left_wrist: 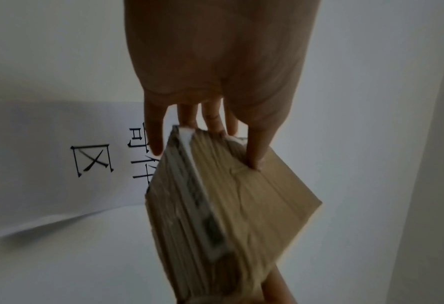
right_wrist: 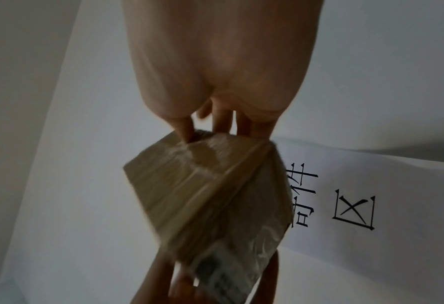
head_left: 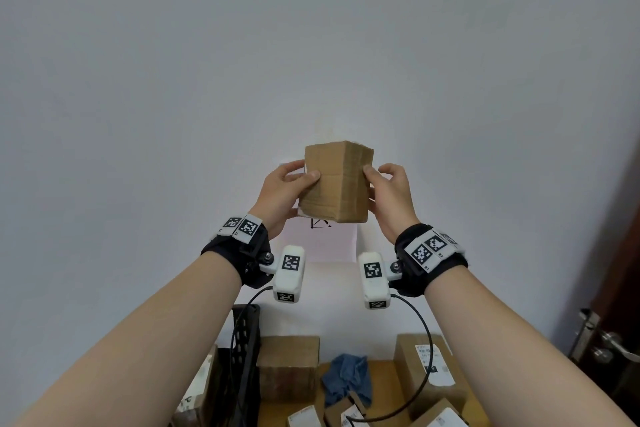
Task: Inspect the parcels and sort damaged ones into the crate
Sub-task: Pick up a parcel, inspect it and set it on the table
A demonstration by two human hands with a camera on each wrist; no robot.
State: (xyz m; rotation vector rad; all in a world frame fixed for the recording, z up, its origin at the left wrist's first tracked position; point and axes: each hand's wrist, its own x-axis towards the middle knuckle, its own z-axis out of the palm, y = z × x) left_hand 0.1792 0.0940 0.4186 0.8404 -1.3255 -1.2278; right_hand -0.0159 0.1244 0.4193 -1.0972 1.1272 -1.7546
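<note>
A small brown cardboard parcel [head_left: 337,182] wrapped in clear tape is held up in front of the white wall, well above the table. My left hand [head_left: 289,189] grips its left side, thumb on the near face. My right hand [head_left: 386,192] grips its right side. In the left wrist view the parcel [left_wrist: 241,205] shows a white label along one edge, with my left hand [left_wrist: 210,131] holding its upper end. In the right wrist view the parcel [right_wrist: 210,197] hangs below my right hand [right_wrist: 215,127]. A black crate [head_left: 246,354] stands low at the left.
On the wooden table [head_left: 381,371] below lie several cardboard parcels [head_left: 289,366], one with a white label [head_left: 429,367], and a blue cloth [head_left: 348,378]. A paper sign [head_left: 322,239] is stuck on the wall behind. A door with a metal handle [head_left: 609,345] is at the right.
</note>
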